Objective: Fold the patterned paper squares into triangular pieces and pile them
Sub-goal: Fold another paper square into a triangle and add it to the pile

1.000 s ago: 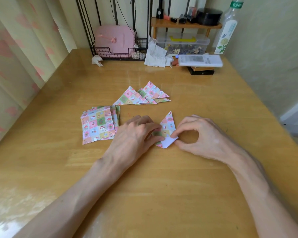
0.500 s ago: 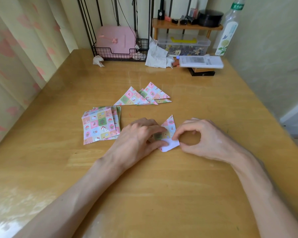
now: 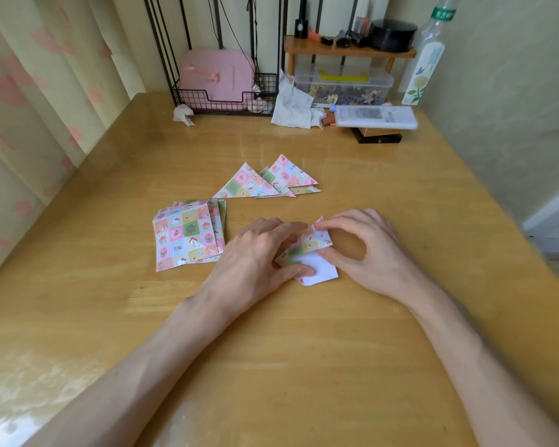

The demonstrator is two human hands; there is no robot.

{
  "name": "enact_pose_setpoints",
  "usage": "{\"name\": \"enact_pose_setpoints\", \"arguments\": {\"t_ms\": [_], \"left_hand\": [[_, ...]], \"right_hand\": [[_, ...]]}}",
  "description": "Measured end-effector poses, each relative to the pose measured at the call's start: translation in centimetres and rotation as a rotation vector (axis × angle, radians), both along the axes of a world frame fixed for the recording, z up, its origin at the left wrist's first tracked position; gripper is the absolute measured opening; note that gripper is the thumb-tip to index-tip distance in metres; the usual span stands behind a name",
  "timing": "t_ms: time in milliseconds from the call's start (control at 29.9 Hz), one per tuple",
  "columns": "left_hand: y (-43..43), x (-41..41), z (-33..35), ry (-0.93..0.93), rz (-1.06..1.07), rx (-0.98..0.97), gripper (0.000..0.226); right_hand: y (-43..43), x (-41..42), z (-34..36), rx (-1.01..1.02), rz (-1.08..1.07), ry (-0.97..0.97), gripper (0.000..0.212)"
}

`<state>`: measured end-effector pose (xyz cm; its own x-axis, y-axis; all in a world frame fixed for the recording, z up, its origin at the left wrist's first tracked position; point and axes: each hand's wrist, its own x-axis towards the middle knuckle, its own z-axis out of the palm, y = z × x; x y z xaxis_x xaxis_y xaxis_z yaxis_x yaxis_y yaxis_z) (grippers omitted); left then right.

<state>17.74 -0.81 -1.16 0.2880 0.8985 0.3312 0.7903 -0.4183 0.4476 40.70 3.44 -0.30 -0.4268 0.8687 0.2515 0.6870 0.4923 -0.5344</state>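
a: right, item one: the half-folded square (image 3: 315, 253). location?
b: flat on the table (image 3: 271, 366), between the two hands and touching both. a patterned flap lies over a white underside, and the white shows at the near end.
a: grips?
b: left hand (image 3: 255, 253): curled fingers on the patterned part, thumb pressed on the white. right hand (image 3: 365, 250): forefinger and thumb pinching the right edge, up towards the far tip.
a: axis?
b: long axis runs away from the person, far tip leaning slightly right. fold looks unfinished, by my reading.
a: item two, the pile of triangles (image 3: 268, 183)?
b: beyond the piece, a little to the left, apart from it. the left hand is the nearer one for carrying it there.
a: item three?
b: stack of squares (image 3: 186, 237), unfolded, just left of the left hand.
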Motion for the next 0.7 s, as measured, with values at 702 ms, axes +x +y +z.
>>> {"name": "enact_pose_setpoints", "arguments": {"t_ms": [702], "left_hand": [[-0.1, -0.3, 0.1, 0.121, -0.035, 0.091, 0.056]], "right_hand": [[0.0, -1.2, -0.3, -0.058, 0.047, 0.074, 0.030]]}}
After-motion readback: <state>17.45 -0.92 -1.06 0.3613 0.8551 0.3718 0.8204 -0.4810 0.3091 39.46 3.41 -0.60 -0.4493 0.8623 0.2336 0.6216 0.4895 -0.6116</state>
